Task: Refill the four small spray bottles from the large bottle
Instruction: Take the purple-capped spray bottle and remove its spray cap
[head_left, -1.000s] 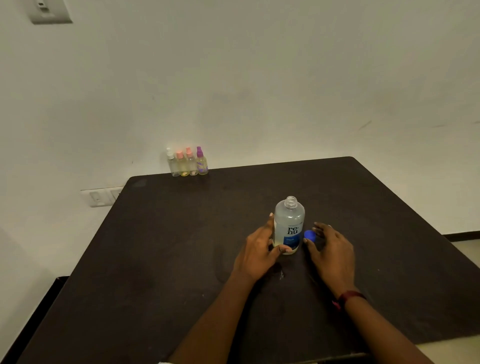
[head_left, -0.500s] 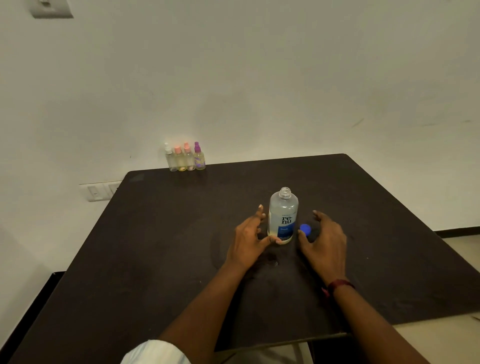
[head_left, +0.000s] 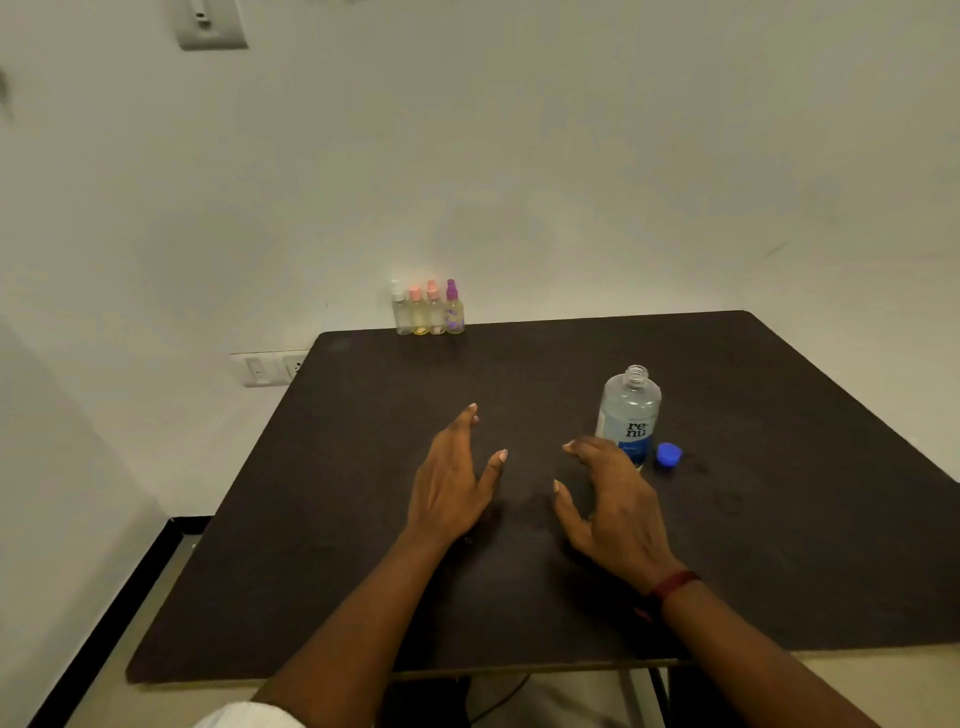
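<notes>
Lets go of bottle (head_left: 628, 415): stands upright, uncapped, toward table (head_left: 363, 467) right edge, cap (head_left: 668, 455) just beside. Left hand (head_left: 452, 488) straight-fingered, empty; right hand (head_left: 613, 504) loosely curled, empty, before bottle base. Sprays (head_left: 428, 312) untouched at far edge, near left corner. Probably time to fetch one.
</notes>
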